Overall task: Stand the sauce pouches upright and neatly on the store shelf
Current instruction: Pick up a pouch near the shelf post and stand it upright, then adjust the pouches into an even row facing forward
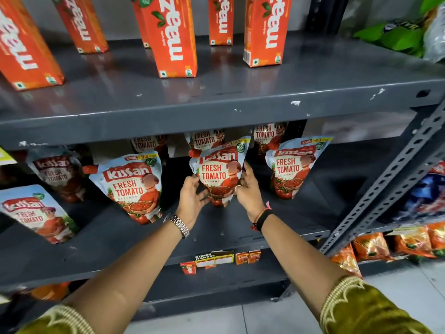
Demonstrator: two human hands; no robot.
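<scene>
Several Kissan tomato ketchup pouches stand on the dark grey middle shelf (289,220). The centre pouch (218,171) stands upright, held between both hands. My left hand (191,197) presses its lower left side and my right hand (249,186) grips its right edge. Another pouch (133,186) stands to the left, tilted slightly, and one more (292,166) stands upright to the right. A pouch at the far left (36,212) leans over. A dim pouch (59,171) and several others (265,136) stand in the back row.
Orange juice cartons (173,37) stand on the upper shelf (216,102). A perforated metal upright (390,182) borders the shelf on the right, with orange snack packets (370,247) beyond it. Small red boxes and a price label (214,259) sit on the lower shelf edge. Green packets (395,37) lie top right.
</scene>
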